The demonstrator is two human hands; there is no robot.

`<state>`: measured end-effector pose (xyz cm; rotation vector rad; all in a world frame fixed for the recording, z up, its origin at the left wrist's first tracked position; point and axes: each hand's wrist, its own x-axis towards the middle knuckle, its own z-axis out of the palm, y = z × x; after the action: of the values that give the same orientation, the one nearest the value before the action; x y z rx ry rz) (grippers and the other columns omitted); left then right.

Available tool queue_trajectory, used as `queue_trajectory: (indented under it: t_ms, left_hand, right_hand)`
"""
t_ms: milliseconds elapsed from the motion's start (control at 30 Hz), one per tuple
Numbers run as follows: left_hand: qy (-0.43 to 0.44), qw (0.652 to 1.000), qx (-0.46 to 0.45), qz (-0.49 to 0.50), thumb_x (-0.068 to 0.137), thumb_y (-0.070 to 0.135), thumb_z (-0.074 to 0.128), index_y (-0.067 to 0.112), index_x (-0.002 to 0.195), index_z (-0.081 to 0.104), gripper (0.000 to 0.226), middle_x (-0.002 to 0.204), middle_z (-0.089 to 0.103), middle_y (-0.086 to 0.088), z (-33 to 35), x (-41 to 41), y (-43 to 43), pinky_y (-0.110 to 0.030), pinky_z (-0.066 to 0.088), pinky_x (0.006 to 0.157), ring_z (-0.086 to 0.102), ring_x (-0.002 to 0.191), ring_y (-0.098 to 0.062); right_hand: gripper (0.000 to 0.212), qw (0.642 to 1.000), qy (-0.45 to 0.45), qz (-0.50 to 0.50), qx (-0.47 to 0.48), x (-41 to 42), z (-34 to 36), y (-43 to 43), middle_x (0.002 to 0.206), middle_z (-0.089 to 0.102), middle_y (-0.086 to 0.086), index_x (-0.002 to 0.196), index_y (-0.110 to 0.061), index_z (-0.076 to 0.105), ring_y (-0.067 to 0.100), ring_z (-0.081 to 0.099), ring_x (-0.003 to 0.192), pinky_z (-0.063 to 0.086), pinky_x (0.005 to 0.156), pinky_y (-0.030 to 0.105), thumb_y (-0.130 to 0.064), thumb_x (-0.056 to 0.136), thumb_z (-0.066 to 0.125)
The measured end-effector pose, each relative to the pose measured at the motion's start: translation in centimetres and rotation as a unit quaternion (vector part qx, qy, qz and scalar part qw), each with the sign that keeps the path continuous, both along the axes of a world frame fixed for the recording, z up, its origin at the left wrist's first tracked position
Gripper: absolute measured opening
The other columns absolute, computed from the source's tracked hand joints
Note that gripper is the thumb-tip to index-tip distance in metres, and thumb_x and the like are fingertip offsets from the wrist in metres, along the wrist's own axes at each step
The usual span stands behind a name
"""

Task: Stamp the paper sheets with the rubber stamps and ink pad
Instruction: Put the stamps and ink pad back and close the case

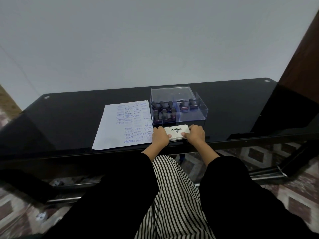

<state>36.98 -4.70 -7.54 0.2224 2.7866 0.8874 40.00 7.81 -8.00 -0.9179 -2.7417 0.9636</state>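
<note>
The ink pad (pixel 176 132) sat shut on the black worktop (pixel 69 118), close to the near edge and right in front of the person. It was a flat white case with the word "Artline" on its lid. Its long side ran left to right, so 1 short end pointed at each hand.

The left hand (pixel 160 135) was curled around the left end of the case, with its thumb on the lid. The right hand (pixel 196 134) was curled around the right end in the same way. Both grips were closed on the ink pad, and both hands were just as near to it. The case lay between the 2 hands, touching both.

It looked like the person was about to open the lid. For that, the hands would have to pull the lid up while the base stayed down.

The paper sheets (pixel 120 128) lay in a stack just to the left of the left hand. The top sheet already had many blue marks, such as "SAMPLE", "FRAGILE" and "AIR MAIL".

The rubber stamps (pixel 164 110) stood in a clear box (pixel 193 116) just behind the ink pad. None was in a hand.
</note>
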Motion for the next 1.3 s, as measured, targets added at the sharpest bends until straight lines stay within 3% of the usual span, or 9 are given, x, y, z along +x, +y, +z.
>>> queue_trajectory:
  t_ms: [367, 733, 1000, 1300]
  left_hand:
    - [0.000, 0.998, 0.052, 0.031, 0.089, 0.019, 0.061, -0.001, 0.123, 0.046, 0.043, 0.131, 0.048, -0.019, -0.5, -0.2, -0.1, -0.037, 0.041, 0.094, 0.051, 0.116, -0.032]
    - [-0.005, 0.963, 0.233, 0.134, 0.089, 0.011, 0.060, 0.004, 0.123, 0.053, 0.036, 0.126, 0.055, -0.017, -0.1, 0.6, 0.9, -0.038, 0.044, 0.099, 0.056, 0.112, -0.031]
    - [0.050, 0.955, 0.272, 0.111, 0.086, 0.011, 0.063, 0.004, 0.124, 0.054, 0.039, 0.125, 0.055, -0.016, 4.3, -0.7, 2.9, -0.037, 0.045, 0.101, 0.057, 0.112, -0.029]
    - [0.058, 0.951, 0.294, 0.078, 0.086, 0.002, 0.054, 0.000, 0.122, 0.057, 0.036, 0.126, 0.057, -0.020, 8.1, -3.8, 6.0, -0.040, 0.045, 0.100, 0.056, 0.115, -0.031]
  right_hand:
    - [0.041, 0.998, 0.039, -0.006, -0.053, 0.4, -0.3, 0.5, 0.123, 0.056, 0.012, 0.112, -0.009, 0.058, 0.028, 0.049, 0.116, 0.042, 0.092, 0.036, -0.030, 0.080, 0.072]
    - [0.050, 0.986, 0.113, -0.050, -0.114, 1.4, 0.9, 0.1, 0.120, 0.061, 0.014, 0.116, -0.006, 0.061, 0.027, 0.057, 0.110, 0.048, 0.094, 0.038, -0.024, 0.073, 0.079]
    - [0.045, 0.978, 0.168, -0.037, -0.119, 1.6, 6.5, 1.7, 0.119, 0.063, 0.014, 0.119, -0.001, 0.060, 0.026, 0.059, 0.110, 0.045, 0.089, 0.032, -0.018, 0.080, 0.073]
    - [0.031, 0.974, 0.198, -0.045, -0.100, -1.8, 11.0, 5.0, 0.114, 0.066, 0.014, 0.108, -0.001, 0.066, 0.027, 0.059, 0.109, 0.047, 0.094, 0.037, -0.024, 0.088, 0.061]
